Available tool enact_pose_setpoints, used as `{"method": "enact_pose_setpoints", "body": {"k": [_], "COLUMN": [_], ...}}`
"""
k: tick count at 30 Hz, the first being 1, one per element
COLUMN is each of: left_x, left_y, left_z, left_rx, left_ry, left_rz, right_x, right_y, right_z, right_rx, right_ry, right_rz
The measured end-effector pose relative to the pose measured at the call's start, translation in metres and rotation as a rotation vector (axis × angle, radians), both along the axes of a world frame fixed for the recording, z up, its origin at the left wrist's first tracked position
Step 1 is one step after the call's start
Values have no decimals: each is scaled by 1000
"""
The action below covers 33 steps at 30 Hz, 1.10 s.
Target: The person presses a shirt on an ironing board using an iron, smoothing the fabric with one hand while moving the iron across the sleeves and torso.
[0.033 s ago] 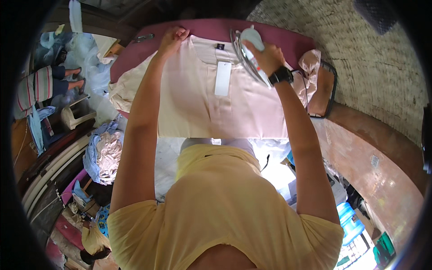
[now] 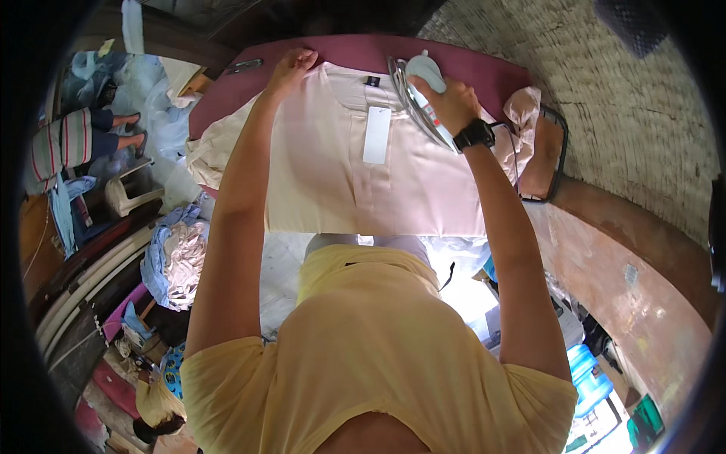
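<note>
A pale pink blouse (image 2: pixel 310 166) lies spread on a maroon ironing board (image 2: pixel 355 47), its neckline at the far side. A white paper tag (image 2: pixel 376 136) hangs on its front below a small dark neck label (image 2: pixel 372 81). My right hand (image 2: pixel 454 104) is wrapped round the handle of a grey-and-white clothes iron (image 2: pixel 426 72). The iron rests tilted on its edge, or nearly so, at the blouse's right shoulder; its metal soleplate faces left. At the left shoulder, my left hand (image 2: pixel 292 69) has its fingers curled closed on the blouse's edge.
A metal clip (image 2: pixel 244 66) lies at the board's far left. A black-framed iron rest (image 2: pixel 558 151) and a dark cord are on the right. Crumpled clothes (image 2: pixel 175 257), a beige stool (image 2: pixel 130 193) and two other people are to the left. A woven wall (image 2: pixel 605 106) stands right.
</note>
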<state>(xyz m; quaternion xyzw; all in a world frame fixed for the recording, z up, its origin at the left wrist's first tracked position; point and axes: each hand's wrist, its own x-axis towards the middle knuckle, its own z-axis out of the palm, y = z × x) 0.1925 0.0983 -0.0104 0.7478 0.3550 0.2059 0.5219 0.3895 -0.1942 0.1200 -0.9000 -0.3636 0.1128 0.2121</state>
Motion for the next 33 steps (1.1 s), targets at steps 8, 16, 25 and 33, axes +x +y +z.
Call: {"method": "enact_pose_setpoints", "body": {"k": [8, 16, 25, 33], "left_x": [-41, -35, -50, -100], "left_y": [-84, -169, -135, -44], "left_z": [58, 44, 56, 39], "left_rx": [502, 687, 783, 730], "left_ry": [-74, 7, -39, 102], "left_rz": [-247, -229, -306, 84], "right_x": [15, -41, -117, -205], "right_y": [2, -69, -68, -10], "right_z": [18, 33, 42, 11], "right_rx": [22, 179, 132, 252], "right_ry": [469, 626, 779, 376], "right_rz": [-170, -127, -181, -51]}}
